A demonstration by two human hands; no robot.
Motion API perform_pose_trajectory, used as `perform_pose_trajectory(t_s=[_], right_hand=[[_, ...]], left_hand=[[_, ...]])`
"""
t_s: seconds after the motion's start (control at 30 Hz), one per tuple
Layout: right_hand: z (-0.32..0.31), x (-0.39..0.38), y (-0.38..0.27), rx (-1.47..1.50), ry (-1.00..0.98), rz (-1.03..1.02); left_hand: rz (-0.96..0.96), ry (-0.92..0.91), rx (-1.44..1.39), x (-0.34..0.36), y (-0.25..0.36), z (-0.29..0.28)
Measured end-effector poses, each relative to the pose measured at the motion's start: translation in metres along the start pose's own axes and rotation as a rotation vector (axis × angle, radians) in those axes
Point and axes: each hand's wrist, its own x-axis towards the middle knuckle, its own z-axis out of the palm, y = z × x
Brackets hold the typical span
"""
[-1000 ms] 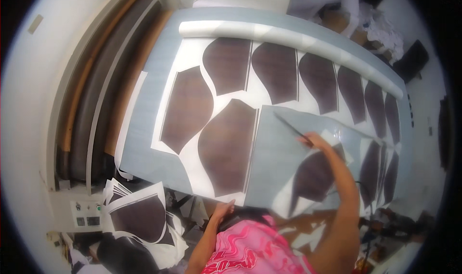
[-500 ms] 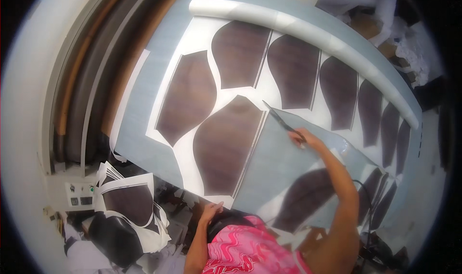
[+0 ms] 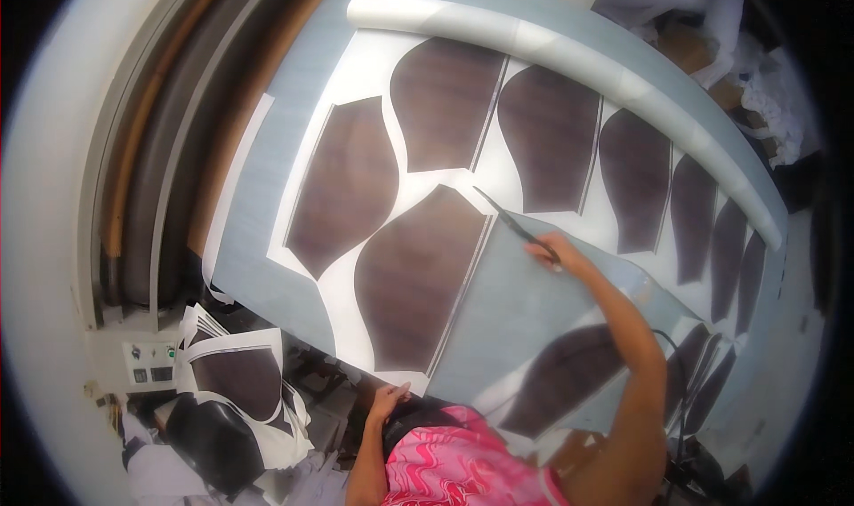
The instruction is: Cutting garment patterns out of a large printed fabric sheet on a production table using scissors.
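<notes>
A large white sheet (image 3: 334, 315) printed with dark brown, curved-sided panels lies across the blue-grey table. My right hand (image 3: 553, 250) grips a pair of scissors (image 3: 509, 219), whose blades point to the upper left into the sheet between the near panel (image 3: 422, 279) and the upper row. Right of the blades, the cut-apart portion of the sheet leaves table surface showing. At the near edge of the table, my left hand (image 3: 390, 401) pinches the bottom edge of the sheet just below the near panel; its thumb and finger are close together.
The sheet's rolled part (image 3: 534, 39) stretches along the far side. Another printed piece (image 3: 569, 373) lies at the near right, by a black cable (image 3: 672, 346). Cut pieces (image 3: 236, 373) are heaped at the lower left, below a control panel (image 3: 149, 364). Rolls stand along the left.
The scissors and my right hand have moved slightly left, with the blade tips farther into the white strip above the near panel. My left hand stays at the sheet's near edge.
</notes>
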Motion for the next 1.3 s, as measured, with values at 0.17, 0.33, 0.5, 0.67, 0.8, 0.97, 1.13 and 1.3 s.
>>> perform_pose_trajectory(t_s=[0.17,0.33,0.5,0.67,0.8,0.97,1.13,1.3], right_hand=[[-0.010,0.028,-0.036,-0.072,-0.066,-0.021],[-0.028,0.062,-0.058,-0.159,-0.140,-0.022],[-0.040,0.098,-0.097,-0.221,-0.267,-0.040],[-0.045,0.127,-0.111,-0.329,-0.334,0.018],[-0.042,0.147,-0.143,-0.402,-0.428,0.018],[-0.038,0.167,-0.170,-0.541,-0.481,0.043],[-0.029,0.173,-0.206,-0.742,-0.435,0.087],[-0.025,0.169,-0.211,-0.846,-0.431,0.052]], left_hand=[[0.006,0.007,-0.017,0.004,-0.006,0.002],[0.029,0.010,0.012,0.007,-0.002,0.005],[0.023,0.049,-0.027,0.008,0.001,0.002],[-0.008,0.059,-0.079,0.007,-0.005,0.005],[-0.026,0.076,-0.088,0.009,-0.005,0.001],[-0.031,0.093,-0.088,0.013,-0.002,0.002],[-0.034,0.102,-0.088,0.020,0.005,0.001],[-0.009,0.075,-0.063,0.014,0.002,0.000]])
